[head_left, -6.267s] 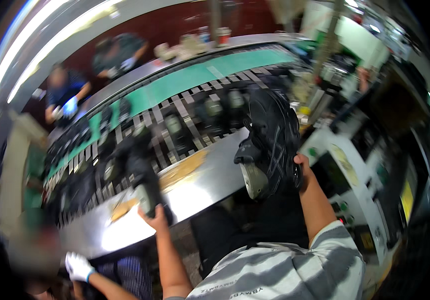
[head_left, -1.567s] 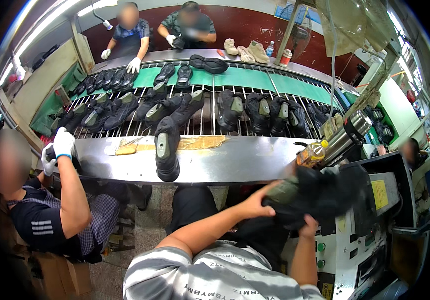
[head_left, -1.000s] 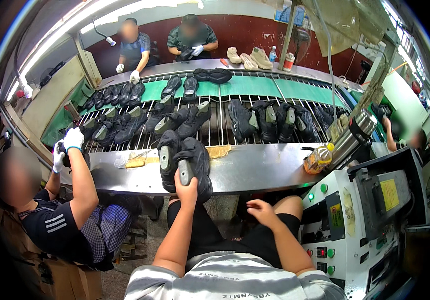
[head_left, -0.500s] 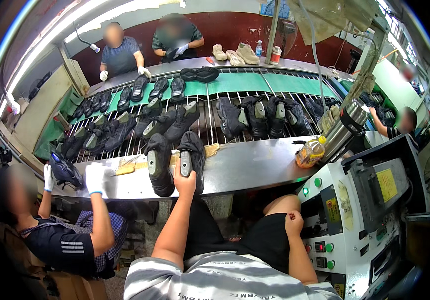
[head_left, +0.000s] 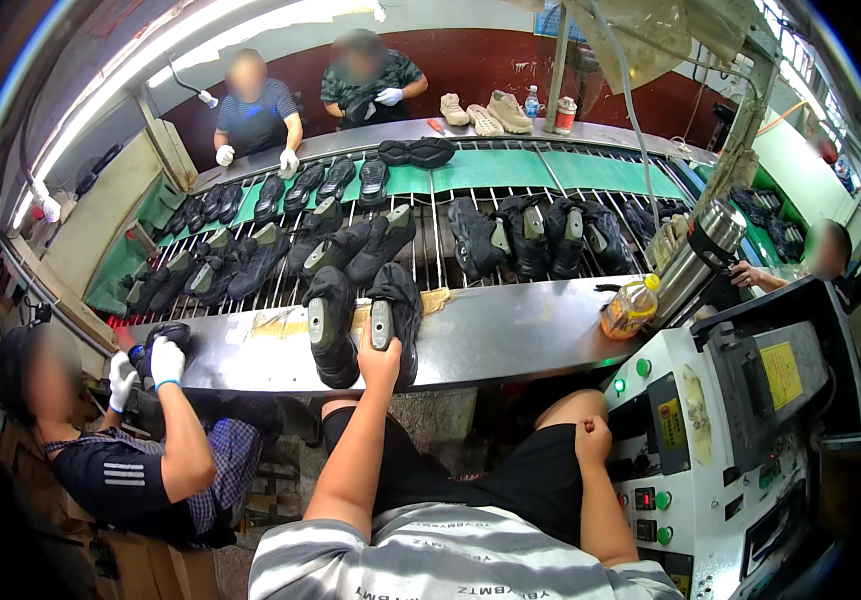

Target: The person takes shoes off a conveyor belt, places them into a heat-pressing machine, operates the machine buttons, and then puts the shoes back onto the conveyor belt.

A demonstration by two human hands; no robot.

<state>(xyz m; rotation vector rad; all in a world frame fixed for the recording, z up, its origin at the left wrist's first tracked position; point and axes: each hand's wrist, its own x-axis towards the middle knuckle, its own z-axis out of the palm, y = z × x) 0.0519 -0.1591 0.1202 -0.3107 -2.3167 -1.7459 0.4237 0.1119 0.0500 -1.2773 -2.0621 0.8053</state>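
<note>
1. On the steel ledge [head_left: 520, 318], close to its front edge, we see two black shoes side by side: the free shoe [head_left: 330, 292] and, to its right, the gripped shoe [head_left: 403, 305].
2. At that same edge, the left hand [head_left: 380, 365] grasps the grey-green last [head_left: 381, 325] filling the gripped shoe's opening. We take it that the hard block gives a surer hold than the soft upper.
3. Also on the ledge, the free shoe is untouched by either hand; we judge the two sit together there for easy reach.
4. In front of the ledge and lower, the right hand [head_left: 593, 440] is clenched in a loose fist between the black shorts [head_left: 530, 465] and the white machine [head_left: 692, 478]. We see nothing in it; one hand seems enough here.
5. Behind the ledge, further black shoes [head_left: 563, 240] lie across metal rods [head_left: 437, 235], many with lasts facing up, perhaps for handy gripping.
6. At the ledge's right end stand a yellow-capped bottle [head_left: 630, 310] and a steel flask [head_left: 698, 260], probably kept out of the shoes' way.
</note>
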